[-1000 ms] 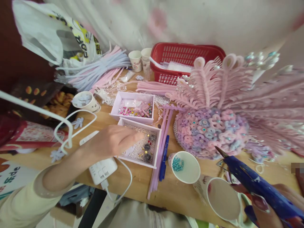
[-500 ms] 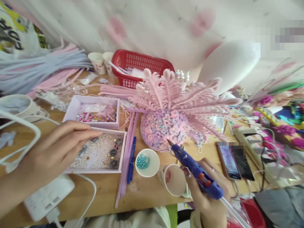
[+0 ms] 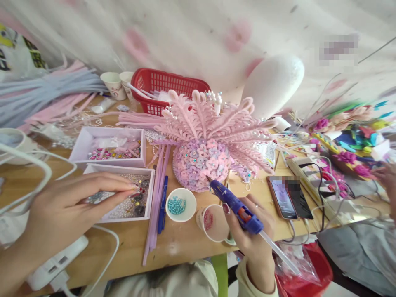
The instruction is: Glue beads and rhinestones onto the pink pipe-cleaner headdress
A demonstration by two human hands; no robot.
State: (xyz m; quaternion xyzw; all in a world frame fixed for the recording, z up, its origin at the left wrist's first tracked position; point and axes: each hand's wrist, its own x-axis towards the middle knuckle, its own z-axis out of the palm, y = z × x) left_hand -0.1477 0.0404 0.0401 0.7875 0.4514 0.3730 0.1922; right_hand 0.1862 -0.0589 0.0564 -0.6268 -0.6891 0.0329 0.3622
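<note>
My left hand (image 3: 71, 202) hovers over a white box (image 3: 151, 194) of pearl beads. Its thumb and fingertips are pinched together; anything between them is too small to make out. In my right hand (image 3: 249, 243) is a blue glue gun (image 3: 232, 205) with a clear glue stick out of its back. The nozzle points at a dome (image 3: 198, 165) covered in small pink and lilac flowers, close to its lower front. Pink fuzzy fronds (image 3: 202, 119) fan out above the dome. Below stand a paper cup (image 3: 190, 201) with teal beads and a cup (image 3: 219, 231) with pink beads.
Another box (image 3: 136, 160) holds gems. Lilac stems (image 3: 151, 227) and blue pens (image 3: 162, 206) lie beside the bead box. Behind stand a red basket (image 3: 167, 78) and a white rounded form (image 3: 275, 84). Phones (image 3: 282, 200) and a power strip (image 3: 324, 196) lie right, near another person's hand (image 3: 388, 181).
My left hand has moved right over the bead box, and its fingers have closed into a pinch. The view has shifted right, bringing another person's hand in. The glue gun stays near the dome.
</note>
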